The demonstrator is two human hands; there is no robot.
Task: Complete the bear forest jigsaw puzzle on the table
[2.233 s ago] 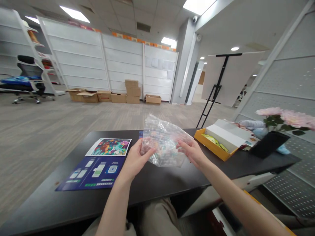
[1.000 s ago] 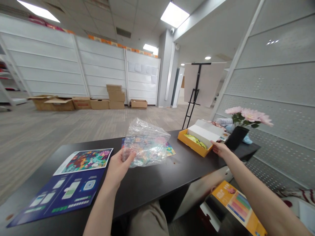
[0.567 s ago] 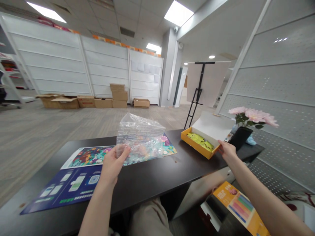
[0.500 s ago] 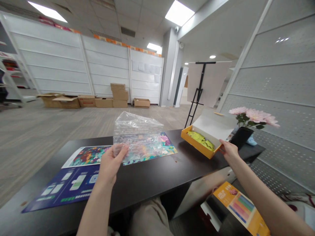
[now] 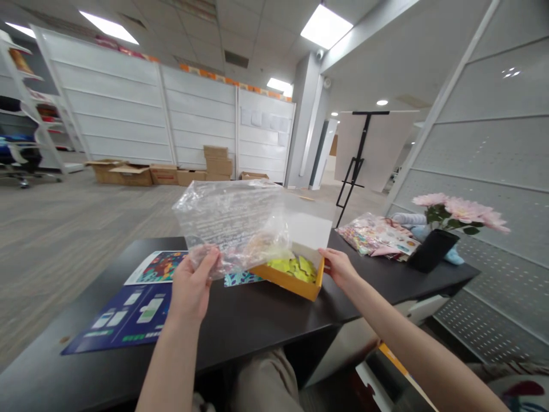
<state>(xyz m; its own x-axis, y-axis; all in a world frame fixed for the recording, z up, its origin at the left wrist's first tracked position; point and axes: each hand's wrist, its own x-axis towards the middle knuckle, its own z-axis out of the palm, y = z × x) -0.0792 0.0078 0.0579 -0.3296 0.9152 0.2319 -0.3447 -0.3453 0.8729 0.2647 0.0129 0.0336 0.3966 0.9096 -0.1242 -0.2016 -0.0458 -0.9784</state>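
My left hand [image 5: 196,278] pinches the lower left corner of a clear plastic bag [image 5: 227,214], which is raised above the table and has printed text on it. My right hand [image 5: 338,267] grips the right end of an open yellow box [image 5: 289,281]. Inside the box lie yellow-green puzzle pieces [image 5: 295,267], and its white lid [image 5: 306,222] stands up at the back. The bag overlaps the box's left part and hides it. Behind them, a colourful picture sheet [image 5: 242,278] is mostly covered.
On the dark table [image 5: 257,320], a dark blue leaflet [image 5: 124,320] and a colourful print [image 5: 158,267] lie at left. A black vase [image 5: 433,250] with pink flowers [image 5: 461,209] leans beside bagged items [image 5: 373,234] at right. An open drawer or box [image 5: 386,383] sits below.
My right hand has brought the yellow box leftward, over the picture sheet and behind the plastic bag. The bag is spread wider. The bagged items at right are now uncovered.
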